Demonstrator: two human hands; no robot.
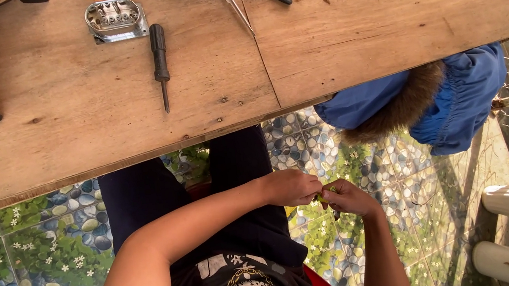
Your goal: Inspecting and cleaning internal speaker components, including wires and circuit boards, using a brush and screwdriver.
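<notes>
Yellow-green and small, the object (321,198) sits pinched between the fingertips of your left hand (291,187) and right hand (348,199), held together over your lap below the wooden table (345,33). Up on the tabletop lie a black screwdriver (159,56) and a metal housing (115,18).

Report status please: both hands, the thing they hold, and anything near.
Left hand and right hand together below the wooden table, fingers pinching a small yellow-green item, mostly hidden. Black screwdriver untouched on table. Nothing blocking.
</notes>
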